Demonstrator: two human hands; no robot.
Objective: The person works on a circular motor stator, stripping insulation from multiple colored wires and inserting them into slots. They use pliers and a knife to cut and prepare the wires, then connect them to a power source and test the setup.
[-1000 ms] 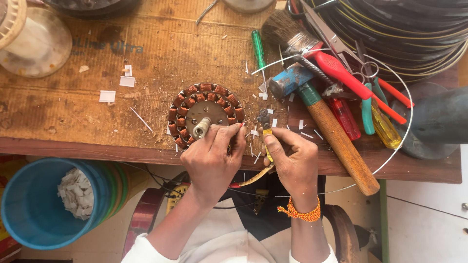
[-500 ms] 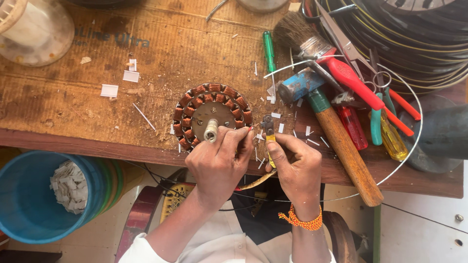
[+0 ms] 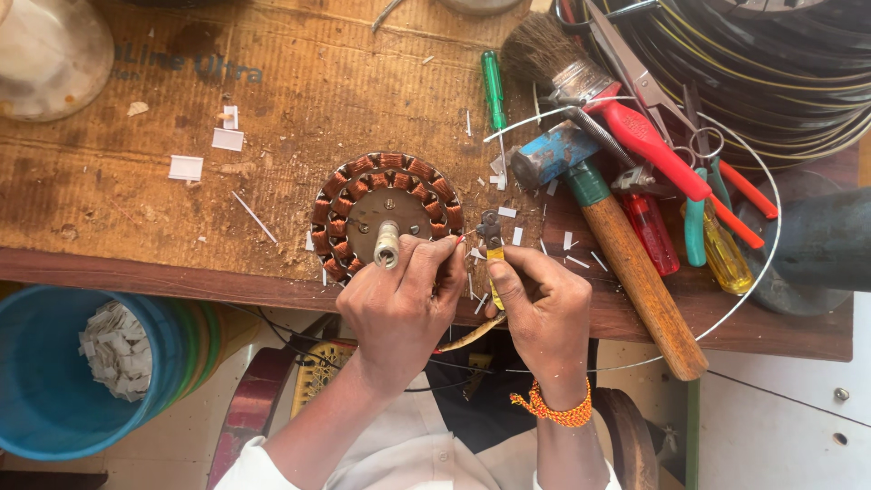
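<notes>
Round stator [image 3: 386, 213] with copper-wound coils and a stubby centre shaft sits at the near edge of the table [image 3: 272, 272], on a flattened brown cardboard sheet [image 3: 299, 82] with faded blue print near its far-left part. Left hand [image 3: 399, 304] rests against the stator's near-right rim, fingers curled, pinching a thin wire end by the coils. Right hand [image 3: 540, 308] just beside it, closed on small yellow-handled cutters [image 3: 492, 245], dark tip pointing away from the person, close to the stator's right side. Orange bead bracelet [image 3: 552, 410] on the right wrist.

Small white paper slips [image 3: 186, 167] scattered on the cardboard, left of the stator; more white bits lie right of the cutters. Green screwdriver [image 3: 494, 86] beyond the stator. Hammer [image 3: 626, 263] with blue head and wooden handle lies to the right, handle overhanging the table edge. Red-handled paintbrush [image 3: 590, 91] crosses above it, scissors [image 3: 644, 77] alongside. Red and yellow screwdrivers, exact count unclear, further right. Coiled dark cable [image 3: 780, 63] at far right. Blue bucket [image 3: 54, 390] with white paper scraps stands below the table, left.
</notes>
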